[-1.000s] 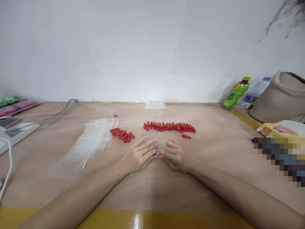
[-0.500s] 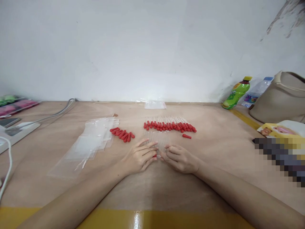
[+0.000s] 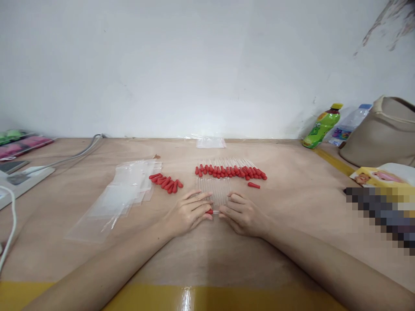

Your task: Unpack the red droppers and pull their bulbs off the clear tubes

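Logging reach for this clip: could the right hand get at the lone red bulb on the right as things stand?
Probably yes: the lone red bulb lies beyond the right hand with nothing visible between them, though that hand seems occupied at a clear tube.

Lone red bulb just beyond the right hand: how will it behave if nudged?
The lone red bulb would probably roll in a curve: one end looks fatter. Likely squeezable rather than brittle, given its rubbery look. Being small, it should feel light.
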Available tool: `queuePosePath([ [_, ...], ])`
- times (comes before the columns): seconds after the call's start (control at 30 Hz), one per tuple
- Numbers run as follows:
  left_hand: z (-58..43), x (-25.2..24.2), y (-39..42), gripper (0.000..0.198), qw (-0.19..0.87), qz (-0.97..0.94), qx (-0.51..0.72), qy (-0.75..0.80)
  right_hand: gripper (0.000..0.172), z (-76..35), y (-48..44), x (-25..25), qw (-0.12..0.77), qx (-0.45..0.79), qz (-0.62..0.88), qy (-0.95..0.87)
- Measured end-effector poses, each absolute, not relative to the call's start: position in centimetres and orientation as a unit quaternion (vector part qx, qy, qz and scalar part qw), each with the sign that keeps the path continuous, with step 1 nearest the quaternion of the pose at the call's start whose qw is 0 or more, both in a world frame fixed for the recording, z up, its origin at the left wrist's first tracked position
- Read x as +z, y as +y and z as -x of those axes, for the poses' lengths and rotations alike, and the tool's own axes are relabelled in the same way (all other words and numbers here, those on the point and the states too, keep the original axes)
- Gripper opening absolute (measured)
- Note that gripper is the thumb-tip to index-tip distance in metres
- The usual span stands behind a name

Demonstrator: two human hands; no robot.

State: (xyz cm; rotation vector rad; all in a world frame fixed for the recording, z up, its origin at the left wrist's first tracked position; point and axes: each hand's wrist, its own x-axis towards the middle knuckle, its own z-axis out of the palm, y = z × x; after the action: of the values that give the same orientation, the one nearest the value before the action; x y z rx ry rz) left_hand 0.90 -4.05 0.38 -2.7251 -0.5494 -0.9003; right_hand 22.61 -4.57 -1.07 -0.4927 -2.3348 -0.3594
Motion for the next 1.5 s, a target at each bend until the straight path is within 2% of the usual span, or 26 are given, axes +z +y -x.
queuePosePath([
  [0.17,-1.1,0.3,-4.0,0.021,0.137,0.921,-0.314,-0.186,0.021,-22.2,-4.8,-1.0,0.361,-0.063,0.263,-0.892],
  [0.3,-1.2,0.3,-3.9,0.011,0.154,0.919,-0.297,-0.206,0.029,-22.0,-4.7,-0.9,0.337,-0.004,0.282,-0.898],
  [0.37,-1.2,0.3,-3.8,0.012,0.162,0.923,-0.275,-0.216,0.030,-21.9,-4.6,-1.0,0.346,-0.006,0.273,-0.898],
  [0.5,-1.2,0.4,-3.7,0.016,0.167,0.924,-0.257,-0.231,0.021,-22.0,-4.0,-1.1,0.383,-0.081,0.233,-0.890],
  [0.67,-1.2,0.5,-3.8,0.018,0.140,0.927,-0.248,-0.245,0.013,-22.4,-3.8,-0.6,0.379,-0.193,0.168,-0.889],
  [0.93,-1.1,0.7,-4.0,0.018,0.087,0.930,-0.256,-0.248,0.019,-23.8,-3.7,-0.4,0.355,-0.257,0.126,-0.890],
  [1.1,-1.0,0.7,-4.2,0.015,0.087,0.921,-0.290,-0.244,0.026,-24.3,-3.8,-1.2,0.377,-0.215,0.164,-0.886],
  [1.33,-0.8,1.2,-4.6,0.014,0.182,0.903,-0.301,-0.248,0.029,-24.1,-3.7,-1.6,0.414,-0.148,0.165,-0.883],
  [1.5,1.9,1.4,-2.9,0.014,0.210,0.847,-0.350,-0.341,0.028,-25.6,-2.7,-1.6,0.469,-0.100,0.245,-0.843],
])
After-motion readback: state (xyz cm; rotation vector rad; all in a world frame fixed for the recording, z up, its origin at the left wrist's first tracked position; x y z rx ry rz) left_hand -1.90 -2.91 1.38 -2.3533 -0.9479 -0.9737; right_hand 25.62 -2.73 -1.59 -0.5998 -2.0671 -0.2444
